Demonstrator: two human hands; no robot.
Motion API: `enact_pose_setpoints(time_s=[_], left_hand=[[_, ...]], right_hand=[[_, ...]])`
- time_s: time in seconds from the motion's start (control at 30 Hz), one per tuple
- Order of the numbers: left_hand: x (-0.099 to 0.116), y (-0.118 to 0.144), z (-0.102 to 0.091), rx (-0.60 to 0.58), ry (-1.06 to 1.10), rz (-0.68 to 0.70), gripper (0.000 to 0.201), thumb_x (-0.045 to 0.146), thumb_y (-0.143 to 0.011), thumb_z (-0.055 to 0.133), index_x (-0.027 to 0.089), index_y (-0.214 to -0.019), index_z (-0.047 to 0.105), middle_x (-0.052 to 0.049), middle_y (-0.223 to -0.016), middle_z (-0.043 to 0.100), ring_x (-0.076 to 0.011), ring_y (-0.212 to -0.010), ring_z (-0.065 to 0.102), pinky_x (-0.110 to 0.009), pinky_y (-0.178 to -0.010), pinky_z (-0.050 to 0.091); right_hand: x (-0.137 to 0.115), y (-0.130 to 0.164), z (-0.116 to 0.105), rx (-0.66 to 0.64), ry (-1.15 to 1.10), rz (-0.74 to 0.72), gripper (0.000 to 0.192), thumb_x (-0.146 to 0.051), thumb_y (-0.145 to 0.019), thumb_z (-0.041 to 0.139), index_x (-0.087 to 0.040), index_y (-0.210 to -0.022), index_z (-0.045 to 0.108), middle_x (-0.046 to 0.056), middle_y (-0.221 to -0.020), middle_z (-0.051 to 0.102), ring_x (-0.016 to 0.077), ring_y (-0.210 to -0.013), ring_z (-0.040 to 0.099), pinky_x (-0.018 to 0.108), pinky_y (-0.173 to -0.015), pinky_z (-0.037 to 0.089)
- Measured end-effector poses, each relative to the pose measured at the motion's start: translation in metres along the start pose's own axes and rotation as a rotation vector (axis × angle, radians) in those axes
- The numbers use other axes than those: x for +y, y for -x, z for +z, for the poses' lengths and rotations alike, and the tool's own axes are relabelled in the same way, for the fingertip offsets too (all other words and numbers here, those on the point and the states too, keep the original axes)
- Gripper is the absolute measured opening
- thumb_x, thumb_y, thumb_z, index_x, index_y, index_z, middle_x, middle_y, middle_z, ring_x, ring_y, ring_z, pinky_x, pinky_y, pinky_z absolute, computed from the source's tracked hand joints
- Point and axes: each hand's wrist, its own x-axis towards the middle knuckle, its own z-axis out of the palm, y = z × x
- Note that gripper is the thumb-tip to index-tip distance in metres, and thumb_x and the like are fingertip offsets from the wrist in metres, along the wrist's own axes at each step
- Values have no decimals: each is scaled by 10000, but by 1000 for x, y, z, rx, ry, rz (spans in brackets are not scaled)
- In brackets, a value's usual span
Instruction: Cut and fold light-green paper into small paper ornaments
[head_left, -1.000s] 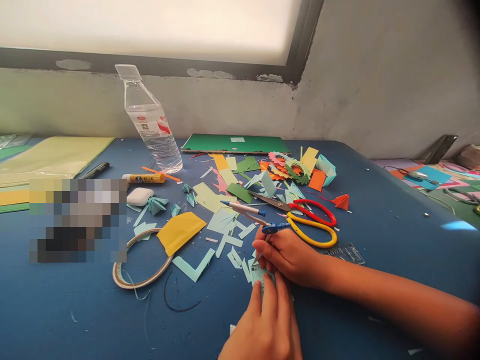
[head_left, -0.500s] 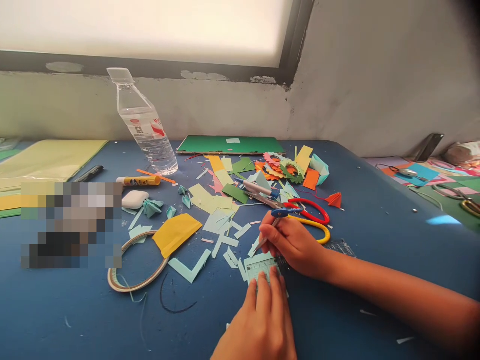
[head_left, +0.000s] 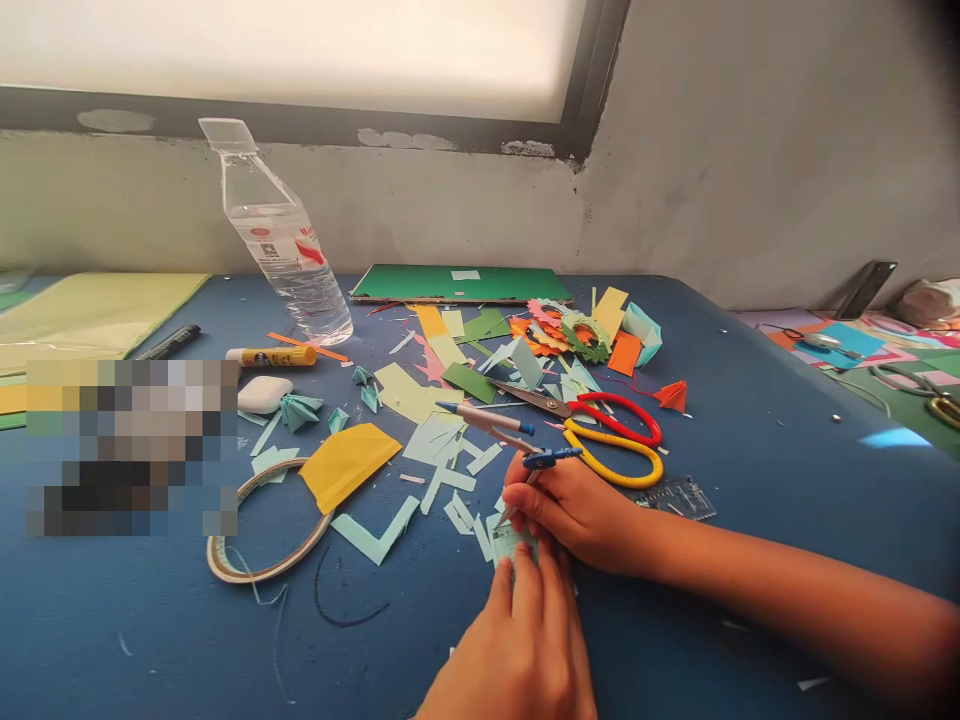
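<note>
My right hand (head_left: pixel 574 510) is closed round a drawing compass (head_left: pixel 551 458) with a blue hinge and a white and blue pen clamped in it. Its metal leg slants down to the top edge of a small clear ruler (head_left: pixel 510 540), laid over light blue paper. The fingers of my left hand (head_left: pixel 525 640) lie stretched out on the ruler, pressing it flat; they hide most of it. Just beyond my right hand lie scissors (head_left: pixel 611 435) with red and yellow handles. Pale blue paper strips (head_left: pixel 459 512) lie beside the ruler.
A tape roll (head_left: pixel 221 560) with a yellow paper piece (head_left: pixel 351 465) on it lies left. Behind stand a water bottle (head_left: pixel 285 260) and a glue stick (head_left: pixel 274 357) lying down. Coloured paper scraps spread across the middle; a green board (head_left: pixel 420 282) lies by the wall. A blurred patch hides something left.
My right hand has moved slightly left and down with the compass, bringing its metal leg to the ruler's edge. The pen has swung lower, away from the scissors. My left hand stays on the ruler.
</note>
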Motion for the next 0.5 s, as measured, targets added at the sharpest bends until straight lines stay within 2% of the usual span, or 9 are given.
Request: enact_pose_setpoints(time_s=[0.2,0.37,0.5], left_hand=[[-6,-6,-6,33,40,-13,372,92,-821,352,29,-1016,662,-152,-911,739,-251,-789,677,-344,-719,480],[-17,-12,-18,-77,64,78,368,62,-807,363,39,-1009,670,-153,-938,739,-238,-779,697,-309,-704,513],[-20,-15,-22,-86,59,108,374,52,-804,361,36,-1001,679,-150,-930,743,-246,-751,707,-299,-667,538]], right_hand=[[1,1,-1,0,14,-5,349,-430,-965,360,-181,-750,476,-10,-634,564,98,-543,527,195,-531,416],[1,3,-3,1,71,-36,328,-409,-966,365,-178,-771,491,-10,-655,554,98,-551,524,199,-543,410],[0,4,-5,-1,95,-46,328,-392,-969,355,-179,-756,486,-17,-637,531,99,-542,507,200,-536,397]])
